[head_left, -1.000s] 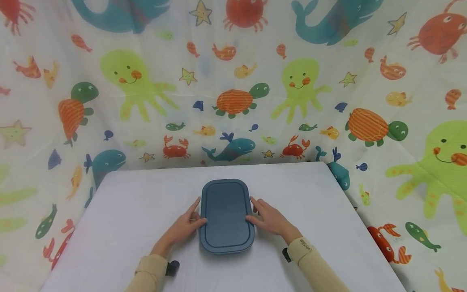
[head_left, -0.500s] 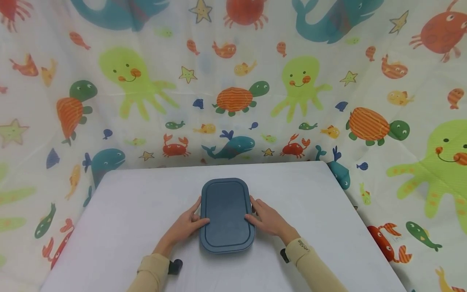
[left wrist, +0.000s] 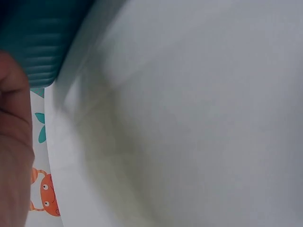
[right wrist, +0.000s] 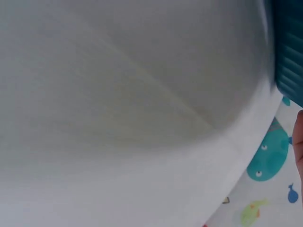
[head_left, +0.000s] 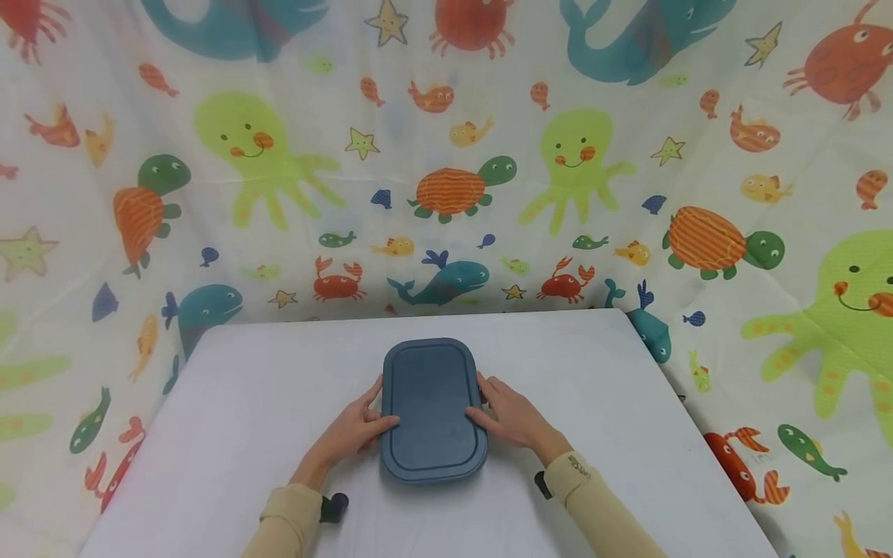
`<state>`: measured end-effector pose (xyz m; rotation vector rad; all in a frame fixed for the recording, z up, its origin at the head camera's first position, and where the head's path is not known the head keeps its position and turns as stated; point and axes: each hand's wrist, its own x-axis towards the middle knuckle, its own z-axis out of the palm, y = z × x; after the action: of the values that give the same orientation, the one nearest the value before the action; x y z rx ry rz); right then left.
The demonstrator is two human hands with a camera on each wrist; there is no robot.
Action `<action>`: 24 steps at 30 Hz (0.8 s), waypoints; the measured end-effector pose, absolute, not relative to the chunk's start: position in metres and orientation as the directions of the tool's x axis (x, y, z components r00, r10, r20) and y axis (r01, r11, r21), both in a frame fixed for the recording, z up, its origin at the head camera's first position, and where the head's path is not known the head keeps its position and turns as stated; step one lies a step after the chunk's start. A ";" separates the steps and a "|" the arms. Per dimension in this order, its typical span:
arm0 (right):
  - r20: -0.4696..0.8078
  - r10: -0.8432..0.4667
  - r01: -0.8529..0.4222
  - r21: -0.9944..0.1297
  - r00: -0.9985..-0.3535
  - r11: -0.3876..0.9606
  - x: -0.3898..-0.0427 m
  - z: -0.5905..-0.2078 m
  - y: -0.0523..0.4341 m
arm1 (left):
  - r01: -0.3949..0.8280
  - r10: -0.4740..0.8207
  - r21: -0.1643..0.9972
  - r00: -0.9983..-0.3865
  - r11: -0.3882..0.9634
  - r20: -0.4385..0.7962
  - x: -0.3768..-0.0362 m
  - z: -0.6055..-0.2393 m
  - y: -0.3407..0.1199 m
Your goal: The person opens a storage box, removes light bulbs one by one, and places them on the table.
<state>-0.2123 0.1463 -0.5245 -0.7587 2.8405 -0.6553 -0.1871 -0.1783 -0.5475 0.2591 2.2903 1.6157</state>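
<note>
A dark blue-grey rectangular food container (head_left: 434, 407) with rounded corners and a lid is on the white table, long side pointing away from me. My left hand (head_left: 352, 426) grips its left side, thumb over the lid's edge and index finger stretched along the side wall. On the opposite side my right hand (head_left: 515, 415) holds it the same way, its thumb on the lid. The left wrist view has the container's ribbed side (left wrist: 40, 52) and part of the left hand (left wrist: 14, 142). At the right wrist view's edge are the ribbed wall (right wrist: 291, 66) and a bit of the right hand (right wrist: 298, 142).
A white cloth covers the table (head_left: 279, 372). Behind and beside it hangs a curtain (head_left: 391, 178) printed with sea animals. Beige sleeves (head_left: 603, 504) cover both forearms, and a dark wrist camera (head_left: 335, 508) sits at the left cuff.
Both thumbs have slid slightly further in over the lid, and the fingers have closed in on the sides. The container's far end sits a touch higher in the head view.
</note>
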 end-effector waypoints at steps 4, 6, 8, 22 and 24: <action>-0.002 -0.508 -0.467 -0.391 -0.861 0.793 -0.215 -0.523 0.144 | -0.061 0.319 0.939 -0.932 0.338 -0.175 -0.188 -0.544 -0.181; -0.004 -0.507 -0.469 -0.370 -0.862 0.802 -0.216 -0.521 0.142 | -0.069 0.318 0.941 -0.931 0.332 -0.181 -0.188 -0.543 -0.182; -0.003 -0.504 -0.471 -0.353 -0.864 0.809 -0.217 -0.520 0.141 | -0.079 0.318 0.942 -0.929 0.325 -0.188 -0.189 -0.542 -0.183; 0.036 -0.533 -0.517 -0.307 -0.845 0.799 -0.223 -0.496 0.120 | -0.114 0.264 0.937 -0.942 0.331 -0.208 -0.185 -0.531 -0.200; 0.031 -0.544 -0.527 -0.301 -0.838 0.795 -0.224 -0.492 0.114 | -0.128 0.260 0.938 -0.941 0.323 -0.218 -0.183 -0.530 -0.206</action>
<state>-0.2241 0.1142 -0.4922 -0.8729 2.9221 -0.4644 -0.1828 -0.2055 -0.5298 0.1179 2.2657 1.6510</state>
